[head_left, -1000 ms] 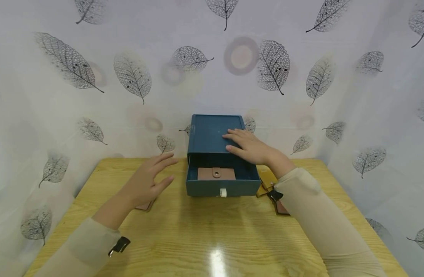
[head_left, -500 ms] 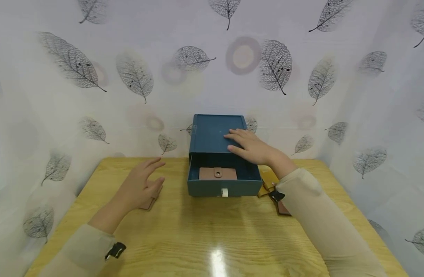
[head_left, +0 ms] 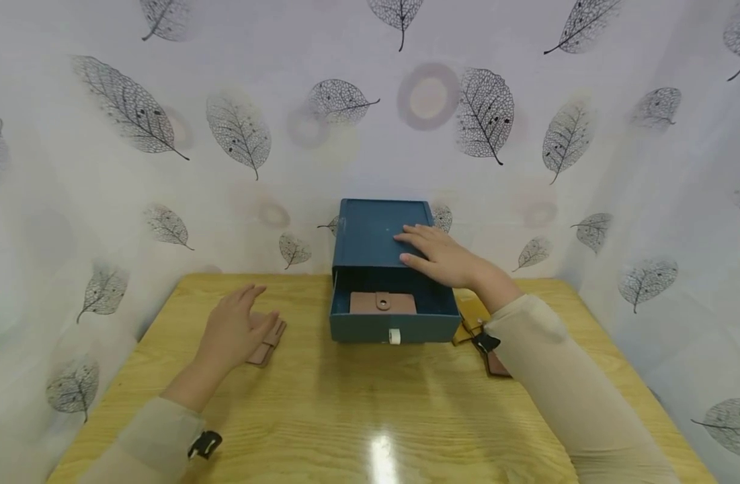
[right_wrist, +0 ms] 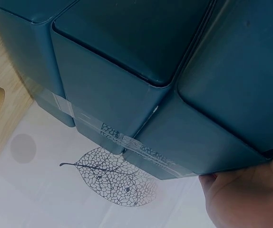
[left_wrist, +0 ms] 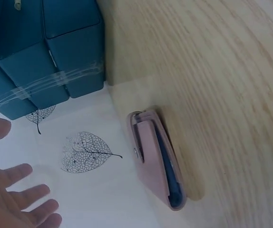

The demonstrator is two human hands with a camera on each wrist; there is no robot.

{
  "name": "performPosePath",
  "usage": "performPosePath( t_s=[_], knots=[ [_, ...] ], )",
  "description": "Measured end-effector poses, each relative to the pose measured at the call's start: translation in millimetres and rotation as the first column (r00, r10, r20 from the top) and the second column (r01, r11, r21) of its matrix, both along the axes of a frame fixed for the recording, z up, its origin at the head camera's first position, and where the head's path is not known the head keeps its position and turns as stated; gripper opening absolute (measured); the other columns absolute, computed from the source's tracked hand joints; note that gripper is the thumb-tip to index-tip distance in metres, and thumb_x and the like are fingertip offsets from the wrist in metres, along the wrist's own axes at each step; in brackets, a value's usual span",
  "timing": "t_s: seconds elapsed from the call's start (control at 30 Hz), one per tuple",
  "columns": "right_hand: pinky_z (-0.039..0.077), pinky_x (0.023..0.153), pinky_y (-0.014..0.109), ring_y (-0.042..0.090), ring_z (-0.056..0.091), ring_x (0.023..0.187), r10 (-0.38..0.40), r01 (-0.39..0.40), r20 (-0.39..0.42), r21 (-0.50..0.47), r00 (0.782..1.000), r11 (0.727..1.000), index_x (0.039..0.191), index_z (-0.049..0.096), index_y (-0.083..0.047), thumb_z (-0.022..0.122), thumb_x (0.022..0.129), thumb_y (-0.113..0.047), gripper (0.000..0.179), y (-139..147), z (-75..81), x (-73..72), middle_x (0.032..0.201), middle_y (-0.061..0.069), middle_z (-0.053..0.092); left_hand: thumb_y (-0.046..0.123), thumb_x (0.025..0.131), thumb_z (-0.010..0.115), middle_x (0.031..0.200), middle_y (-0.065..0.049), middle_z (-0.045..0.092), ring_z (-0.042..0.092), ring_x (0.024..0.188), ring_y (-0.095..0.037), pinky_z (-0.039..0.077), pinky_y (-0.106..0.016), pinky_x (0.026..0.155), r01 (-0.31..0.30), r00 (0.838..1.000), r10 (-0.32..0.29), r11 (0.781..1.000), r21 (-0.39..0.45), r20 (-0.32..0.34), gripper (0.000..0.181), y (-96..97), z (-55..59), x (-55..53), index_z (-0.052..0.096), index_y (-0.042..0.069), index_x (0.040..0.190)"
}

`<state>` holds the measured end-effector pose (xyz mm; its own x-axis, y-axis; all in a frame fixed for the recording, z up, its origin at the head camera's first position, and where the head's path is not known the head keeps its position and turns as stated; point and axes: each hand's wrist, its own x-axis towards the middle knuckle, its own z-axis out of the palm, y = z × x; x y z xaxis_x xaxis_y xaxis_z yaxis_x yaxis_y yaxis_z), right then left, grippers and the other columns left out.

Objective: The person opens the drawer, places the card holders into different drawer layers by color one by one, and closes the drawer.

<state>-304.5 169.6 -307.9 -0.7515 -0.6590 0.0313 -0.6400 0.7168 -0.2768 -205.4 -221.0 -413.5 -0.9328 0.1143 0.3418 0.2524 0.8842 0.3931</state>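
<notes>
A blue drawer box (head_left: pixel 370 228) stands at the back of the table with its drawer (head_left: pixel 360 329) pulled out. Inside the drawer lies a pink wallet (head_left: pixel 363 304) with a snap strap. My right hand (head_left: pixel 445 259) rests on the box's top, fingers spread; the right wrist view shows it (right_wrist: pixel 250 199) against the box. To the left, my left hand (head_left: pixel 227 333) hovers by another pink snap wallet (head_left: pixel 265 346) and partly hides it in the head view. In the left wrist view this wallet (left_wrist: pixel 151 159) is apart from the loosely spread fingers, which hold nothing.
Right of the box, a yellow wallet (head_left: pixel 474 312) and a reddish-pink wallet (head_left: pixel 497 366) lie partly hidden by my right sleeve. A leaf-print cloth (head_left: pixel 370 148) hangs behind the wooden table (head_left: pixel 321 417). The drawer front carries a white pull tab (head_left: pixel 394 336).
My left hand has moved left and away from the box, to the pink wallet on the table, which now shows more. My right hand stays on the box top.
</notes>
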Motion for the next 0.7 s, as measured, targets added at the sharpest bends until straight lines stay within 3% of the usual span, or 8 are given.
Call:
performPosePath(
  t_s=[0.33,0.7],
  knots=[
    [0.001,0.122,0.056,0.035,0.006,0.153,-0.005,0.005,0.002,0.007,1.000,1.000,0.159,0.030,-0.015,0.036,0.107,-0.050,0.063,0.5,-0.4,0.3,0.167,0.012,0.014,0.042,0.097,0.060,0.148,-0.033,0.040,0.038,0.131,-0.057,0.034,-0.072,0.102,-0.097,0.990,0.098,0.995,-0.011,0.102,0.067,-4.1,-12.5,-0.3,0.046,-0.003,0.145],
    [0.001,0.122,0.056,0.036,0.007,0.153,-0.003,0.003,-0.001,-0.005,1.000,1.000,0.159,0.031,-0.013,0.038,0.107,-0.048,0.062,-0.3,1.7,2.4,0.166,0.013,0.016,0.047,0.096,0.059,0.149,-0.035,0.035,0.037,0.129,-0.060,0.037,-0.074,0.097,-0.173,0.957,0.177,0.984,-0.040,0.228,0.074,0.4,-26.5,-3.0,0.041,-0.003,0.148]
  ],
)
